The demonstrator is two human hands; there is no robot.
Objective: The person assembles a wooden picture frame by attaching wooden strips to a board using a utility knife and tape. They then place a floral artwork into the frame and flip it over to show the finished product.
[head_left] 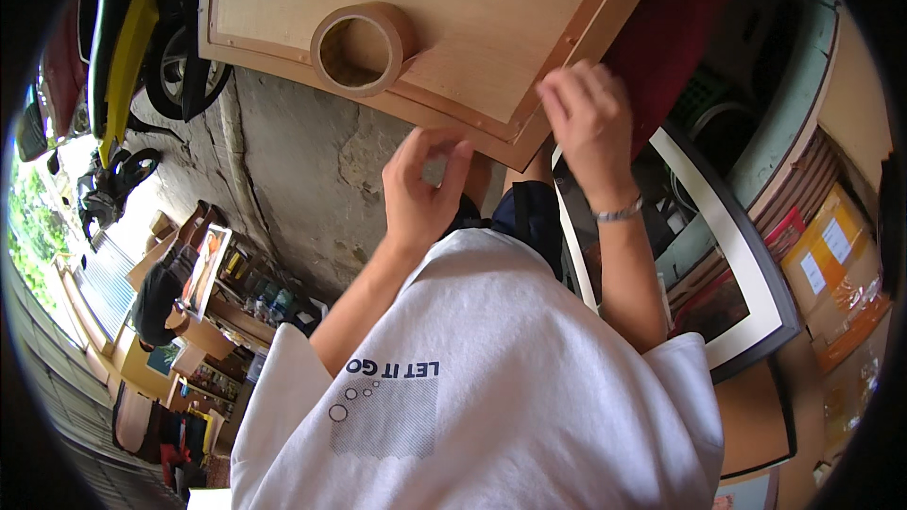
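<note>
A wooden-backed frame (453, 19) lies face down in front of me, with brown tape along its edges. On it, near the left part of the close edge, rests a roll of brown packing tape (402, 42). At the close edge, my left hand (420, 184) is curled, thumb and index fingertip meeting. My right hand (590, 123) is beside the frame's right edge near the close corner, its fingers bent together and slightly blurred. Anything pinched in either hand is too small or hidden to make out.
To my right leans a large frame with a white border (746, 293), beside cardboard packages (831, 264). Motorbikes (132, 47) stand at the far left above a cracked concrete floor (312, 170). Another person (161, 302) is at the left, near cluttered shelves.
</note>
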